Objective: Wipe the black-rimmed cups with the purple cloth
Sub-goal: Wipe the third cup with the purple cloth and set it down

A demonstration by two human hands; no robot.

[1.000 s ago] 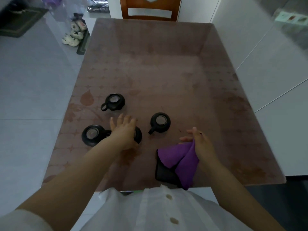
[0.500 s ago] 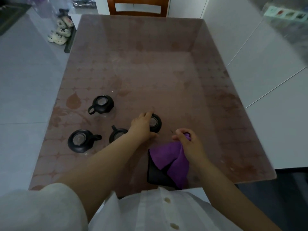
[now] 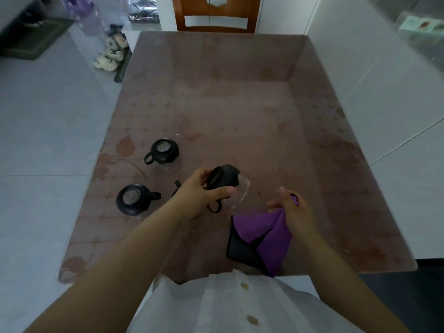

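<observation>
Head view: the left grip point(image 3: 204, 195) is clenched round one black-rimmed cup point(image 3: 225, 182) and holds it off the bench point(image 3: 240, 104), tipped on its side. Its dark mouth faces back toward the wrist, its clear glass base points toward the right grip point(image 3: 292, 209), and its loop handle point(image 3: 214, 208) hangs below the thumb. I cannot tell whether anything is in it.

The right grip grasps a bunched corner of the purple cloth point(image 3: 262, 234). The rest of the cloth drapes down to the near edge of the bench, with a black face point(image 3: 240, 248) folded out on its left side. Cup and cloth are close but apart.

Two more cups stand upright on the left half of the bench. The far cup point(image 3: 164, 152) has its handle pointing left. The near cup point(image 3: 132, 199) has its handle pointing right. A pale bottom shows through each mouth. A third cup point(image 3: 177, 186) is almost hidden behind the left wrist, so only a bit of black shows.

The bench has a glossy brownish top with a faint leaf and star pattern. A wooden chair point(image 3: 216, 15) stands at its far end. Pale floor tiles point(image 3: 48, 140) lie to the left, with slippers point(image 3: 109, 56) and a dark mat point(image 3: 31, 37) on them. A white buttoned shirt point(image 3: 240, 306) fills the bottom edge.
</observation>
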